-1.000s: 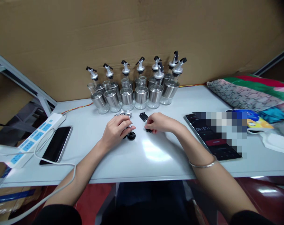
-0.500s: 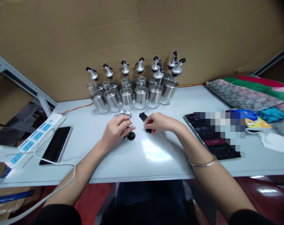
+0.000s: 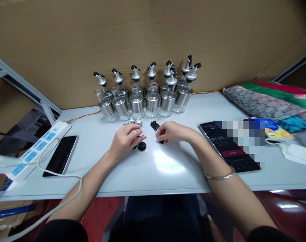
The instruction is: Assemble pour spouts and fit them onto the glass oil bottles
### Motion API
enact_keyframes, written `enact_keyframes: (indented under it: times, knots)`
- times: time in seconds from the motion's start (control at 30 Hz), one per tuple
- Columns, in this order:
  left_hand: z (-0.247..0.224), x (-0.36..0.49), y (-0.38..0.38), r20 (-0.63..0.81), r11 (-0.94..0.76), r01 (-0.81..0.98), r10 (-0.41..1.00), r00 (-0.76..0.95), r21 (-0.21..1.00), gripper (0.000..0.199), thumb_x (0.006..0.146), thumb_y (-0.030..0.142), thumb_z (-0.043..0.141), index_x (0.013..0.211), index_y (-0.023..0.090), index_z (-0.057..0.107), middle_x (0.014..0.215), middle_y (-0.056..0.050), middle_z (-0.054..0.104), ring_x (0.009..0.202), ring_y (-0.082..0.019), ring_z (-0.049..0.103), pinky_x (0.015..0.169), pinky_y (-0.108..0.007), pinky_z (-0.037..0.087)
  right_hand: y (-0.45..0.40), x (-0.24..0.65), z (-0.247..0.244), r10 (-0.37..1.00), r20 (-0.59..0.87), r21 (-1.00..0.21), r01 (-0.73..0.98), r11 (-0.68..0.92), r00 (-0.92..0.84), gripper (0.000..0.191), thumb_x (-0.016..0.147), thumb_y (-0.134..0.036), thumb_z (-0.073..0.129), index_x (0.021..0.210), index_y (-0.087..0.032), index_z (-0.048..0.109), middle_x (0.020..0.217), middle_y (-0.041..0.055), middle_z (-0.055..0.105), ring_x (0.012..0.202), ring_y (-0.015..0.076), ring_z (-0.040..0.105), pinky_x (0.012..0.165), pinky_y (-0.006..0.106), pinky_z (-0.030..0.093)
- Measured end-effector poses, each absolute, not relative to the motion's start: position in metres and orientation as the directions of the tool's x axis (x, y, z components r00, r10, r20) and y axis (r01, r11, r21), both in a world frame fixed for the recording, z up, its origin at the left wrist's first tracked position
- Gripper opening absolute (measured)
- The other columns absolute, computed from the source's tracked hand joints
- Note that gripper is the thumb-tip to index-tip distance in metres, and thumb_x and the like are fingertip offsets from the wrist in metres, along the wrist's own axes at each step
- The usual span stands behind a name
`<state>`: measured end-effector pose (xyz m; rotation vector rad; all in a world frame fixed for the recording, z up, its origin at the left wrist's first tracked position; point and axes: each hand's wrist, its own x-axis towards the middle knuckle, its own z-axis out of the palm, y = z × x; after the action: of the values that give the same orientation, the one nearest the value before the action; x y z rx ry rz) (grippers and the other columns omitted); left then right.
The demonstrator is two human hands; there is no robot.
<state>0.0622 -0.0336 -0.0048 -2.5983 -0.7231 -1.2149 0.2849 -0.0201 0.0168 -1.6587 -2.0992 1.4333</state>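
My left hand [image 3: 125, 138] is closed over a small silver pourer piece [image 3: 141, 135], whose end shows past the fingertips. Behind that hand lie more silver pourer pieces [image 3: 136, 123] on the table. A round black stopper [image 3: 142, 146] lies beside my left fingertips, with another black piece partly hidden under them. My right hand [image 3: 171, 131] is bent down in a pinch at the tabletop. A bit of a small black piece [image 3: 161, 142] shows below its fingers, the rest hidden. Just left of this hand lie several black flip caps [image 3: 155, 126] in a row.
Glass bottles with steel sleeves [image 3: 152, 102] stand in two rows at the back, most with pourers. A phone [image 3: 61, 156] and a power strip [image 3: 39, 146] lie left. A tablet-like device showing a timer [image 3: 223, 141] and a wipes pack [image 3: 274, 129] lie right.
My right hand has shifted very slightly to the right, and less of the black piece shows beneath its fingers. My left hand has kept its place and grasp.
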Motion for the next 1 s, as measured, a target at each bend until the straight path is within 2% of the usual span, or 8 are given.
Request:
enact_keyframes:
  times: [0.23, 0.43, 0.63, 1.0]
  knots:
    - [-0.005, 0.062, -0.033, 0.768, -0.862, 0.506, 0.34, 0.543, 0.024, 0.012, 0.089, 0.029, 0.057, 0.088, 0.017, 0.055, 0.085, -0.005, 0.064, 0.074, -0.014, 0.061, 0.064, -0.024, 0.05, -0.02, 0.286, 0.017, 0.824, -0.44, -0.694, 0.717, -0.061, -0.356, 0.006, 0.072, -0.012, 0.061, 0.067, -0.015, 0.062, 0.063, 0.0012, 0.066, 0.06, 0.0147, 0.066, 0.061, 0.024, 0.053]
    - [-0.005, 0.061, -0.033, 0.765, -0.859, 0.51, 0.347, 0.543, 0.028, 0.012, 0.089, 0.03, 0.057, 0.087, 0.018, 0.055, 0.085, -0.005, 0.064, 0.075, -0.014, 0.062, 0.064, -0.025, 0.051, -0.019, 0.288, 0.021, 0.835, -0.432, -0.666, 0.745, -0.04, -0.342, 0.003, 0.073, -0.017, 0.063, 0.072, -0.014, 0.063, 0.068, 0.0025, 0.067, 0.061, 0.013, 0.065, 0.06, 0.022, 0.051]
    - [-0.005, 0.061, -0.033, 0.764, -0.858, 0.513, 0.348, 0.543, 0.026, 0.013, 0.09, 0.03, 0.056, 0.088, 0.018, 0.055, 0.086, -0.005, 0.065, 0.075, -0.013, 0.063, 0.063, -0.024, 0.05, -0.017, 0.293, 0.018, 0.805, -0.472, -0.656, 0.753, -0.048, -0.359, 0.017, 0.064, -0.019, 0.072, 0.076, -0.015, 0.062, 0.071, 0.0002, 0.066, 0.059, 0.0119, 0.064, 0.056, 0.021, 0.049]
    - [-0.005, 0.062, -0.033, 0.761, -0.859, 0.511, 0.348, 0.547, 0.026, 0.013, 0.09, 0.031, 0.056, 0.088, 0.018, 0.055, 0.086, -0.005, 0.065, 0.075, -0.014, 0.063, 0.064, -0.025, 0.05, -0.016, 0.294, 0.019, 0.828, -0.435, -0.672, 0.74, -0.036, -0.355, 0.005, 0.066, -0.013, 0.066, 0.069, -0.016, 0.063, 0.063, -0.0023, 0.064, 0.06, 0.0119, 0.063, 0.06, 0.021, 0.047]
